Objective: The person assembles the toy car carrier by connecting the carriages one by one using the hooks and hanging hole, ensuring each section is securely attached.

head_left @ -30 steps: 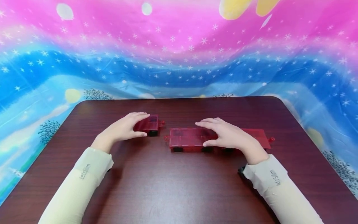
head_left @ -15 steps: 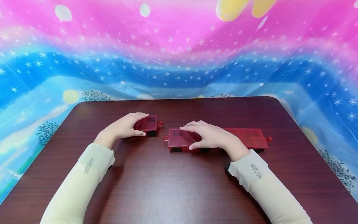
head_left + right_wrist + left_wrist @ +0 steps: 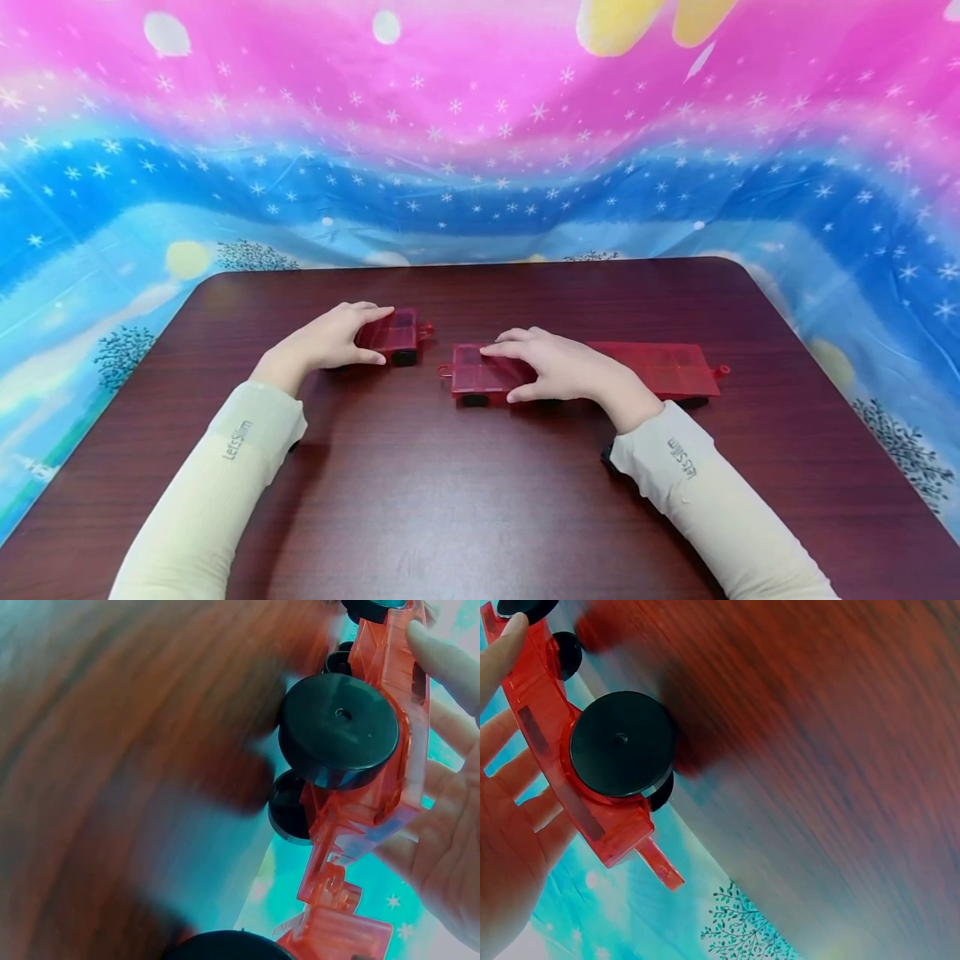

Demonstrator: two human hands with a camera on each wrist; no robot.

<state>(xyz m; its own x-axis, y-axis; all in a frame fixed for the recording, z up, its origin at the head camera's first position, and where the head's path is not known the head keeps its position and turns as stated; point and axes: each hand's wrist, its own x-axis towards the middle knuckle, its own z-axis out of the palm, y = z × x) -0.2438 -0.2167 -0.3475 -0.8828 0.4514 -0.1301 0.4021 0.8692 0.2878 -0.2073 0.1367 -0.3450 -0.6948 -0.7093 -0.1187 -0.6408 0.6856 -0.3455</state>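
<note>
My left hand [image 3: 330,337] holds a red see-through toy wagon [image 3: 402,327] on black wheels, thumb on its near side and fingers over the far side. A small peg [image 3: 427,330] points right from this wagon. In the left wrist view, its round wheel [image 3: 622,742] stands by the table. My right hand [image 3: 558,367] grips a second red wagon [image 3: 467,371], whose loop [image 3: 444,372] faces the peg across a short gap. Behind it trails a third red wagon [image 3: 678,368]. A coupling [image 3: 330,892] joins these two in the right wrist view.
The dark wooden table [image 3: 420,500] has rounded far corners. A pink and blue snowflake-print cloth [image 3: 480,150] hangs round its back and sides. Another peg [image 3: 722,371] sticks out at the third wagon's right end.
My right hand has slid left along the wagons and settled on the second one, uncovering more of the third. My left hand has stayed at its wagon; the view has shifted slightly.
</note>
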